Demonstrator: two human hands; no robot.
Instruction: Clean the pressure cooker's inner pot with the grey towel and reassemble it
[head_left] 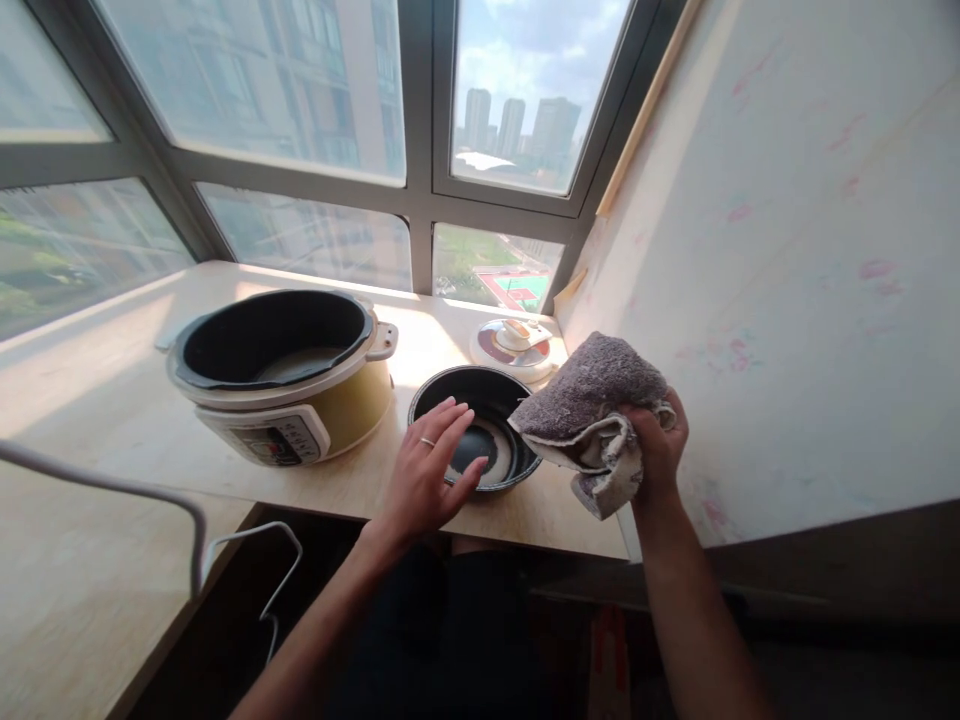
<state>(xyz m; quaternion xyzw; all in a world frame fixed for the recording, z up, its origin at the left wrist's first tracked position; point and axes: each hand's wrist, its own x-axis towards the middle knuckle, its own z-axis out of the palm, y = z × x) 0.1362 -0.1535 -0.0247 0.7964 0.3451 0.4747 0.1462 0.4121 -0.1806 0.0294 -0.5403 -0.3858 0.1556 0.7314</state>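
Note:
My right hand (660, 445) grips a bunched grey-brown cloth (592, 385), raised at the right of a dark round pot (517, 470). Over the near left part of that pot hangs my left hand (435, 465), fingers stretched and a ring on one of them. Whether it touches the rim I cannot tell. The pot sits near the front edge of the pale counter, its inside partly hidden by my left hand. Behind it lies a glass lid (499, 345) with a light knob. An electric cooker (352, 400) with a black inner rim stands uncovered to the left.
Window frames (420, 205) rise behind the counter (420, 340), and a patterned wall (795, 250) bounds the right side. A white cable (296, 540) hangs past the counter's front edge at left. A grey tube or cord (112, 480) crosses the left foreground.

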